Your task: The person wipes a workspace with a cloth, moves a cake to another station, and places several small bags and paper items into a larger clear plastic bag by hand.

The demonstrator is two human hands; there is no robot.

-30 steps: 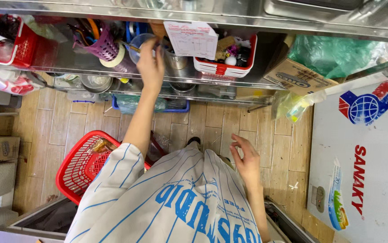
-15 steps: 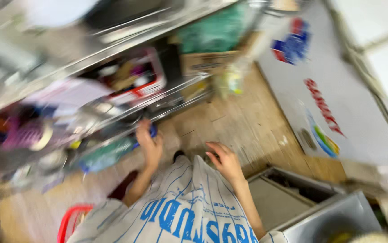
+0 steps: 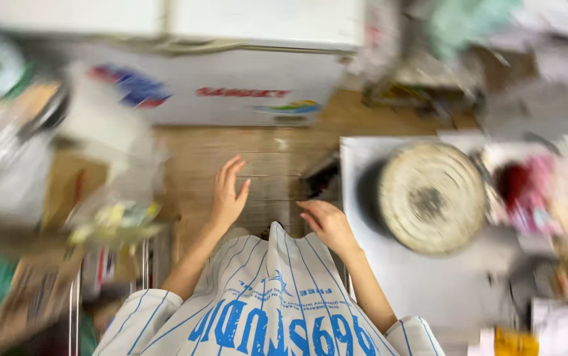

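Note:
My left hand (image 3: 228,194) is stretched out in front of me over the wooden floor (image 3: 264,158), fingers apart and empty. My right hand (image 3: 327,223) hangs lower, close to my striped white shirt (image 3: 264,310), fingers loosely curled with nothing in them. It is near the left edge of a white counter (image 3: 429,283). A round, pale, dirty lid or pan (image 3: 431,198) lies on that counter to the right of my right hand. The whole view is blurred by motion.
A white chest freezer (image 3: 231,92) with coloured markings stands ahead across the floor. Blurred clutter and bags fill the left side (image 3: 99,198). Red and pink items (image 3: 534,191) lie right of the round lid. A wire rack (image 3: 106,283) stands at lower left.
The view has swung right, away from the crowded metal shelves toward the freezer and counter. My left hand has come down from the shelf, empty. My right hand stays low by my shirt.

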